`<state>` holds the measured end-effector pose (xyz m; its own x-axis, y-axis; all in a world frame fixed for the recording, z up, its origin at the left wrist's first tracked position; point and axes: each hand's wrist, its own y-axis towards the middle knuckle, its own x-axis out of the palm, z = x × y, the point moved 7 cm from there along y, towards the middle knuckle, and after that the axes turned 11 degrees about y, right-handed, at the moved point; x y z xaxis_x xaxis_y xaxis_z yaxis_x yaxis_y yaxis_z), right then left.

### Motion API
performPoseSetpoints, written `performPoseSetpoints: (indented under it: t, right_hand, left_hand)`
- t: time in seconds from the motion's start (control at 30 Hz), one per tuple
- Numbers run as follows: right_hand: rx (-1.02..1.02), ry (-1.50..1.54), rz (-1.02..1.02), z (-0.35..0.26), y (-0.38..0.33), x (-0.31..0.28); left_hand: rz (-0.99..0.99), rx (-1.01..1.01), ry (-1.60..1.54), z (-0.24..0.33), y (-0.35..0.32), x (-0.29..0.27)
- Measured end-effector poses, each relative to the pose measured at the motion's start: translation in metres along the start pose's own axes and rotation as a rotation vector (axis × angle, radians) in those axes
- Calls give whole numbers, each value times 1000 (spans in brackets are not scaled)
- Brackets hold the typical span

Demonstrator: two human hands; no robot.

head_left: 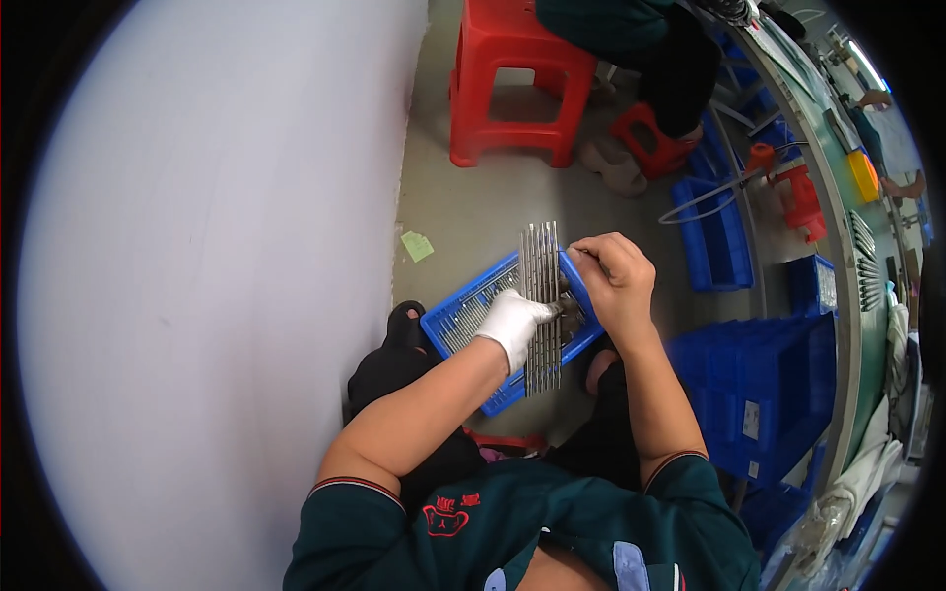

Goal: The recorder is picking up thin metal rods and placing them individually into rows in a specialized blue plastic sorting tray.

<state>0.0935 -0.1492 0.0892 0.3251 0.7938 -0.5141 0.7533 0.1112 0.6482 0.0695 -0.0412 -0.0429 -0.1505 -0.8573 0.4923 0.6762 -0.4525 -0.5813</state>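
My left hand [510, 327], in a white glove with darkened fingertips, is closed around several thin metal rods [539, 254]. The rods stand side by side, roughly lengthwise to my view, over a blue plastic bin [505, 398]. More metal rods [461, 323] lie in rows inside that bin, which sits low between my knees. Bare and just right of the held rods, my right hand [619, 281] has its thumb and fingers pinched together over the bin's right end. Whatever is in that pinch is too small to make out.
A white wall [227, 295] rises close on my left. Ahead stands a red stool [512, 84] with a seated person beside it. Blue crates [759, 384] are stacked at right under a green-topped workbench [867, 379]. A green paper scrap [417, 246] lies on the floor.
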Motion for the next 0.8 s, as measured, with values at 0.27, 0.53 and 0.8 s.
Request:
performPoseSetpoints:
  t: [0.27, 0.53, 0.8]
  right_hand:
    - [236, 135, -26, 21, -5, 7]
    - [-150, -166, -65, -9, -3, 14]
    - [-134, -98, -7, -15, -1, 7]
  left_hand:
    - [22, 87, -58, 5, -1, 3]
    - [114, 118, 106, 6, -2, -1]
    - [64, 80, -59, 10, -6, 2]
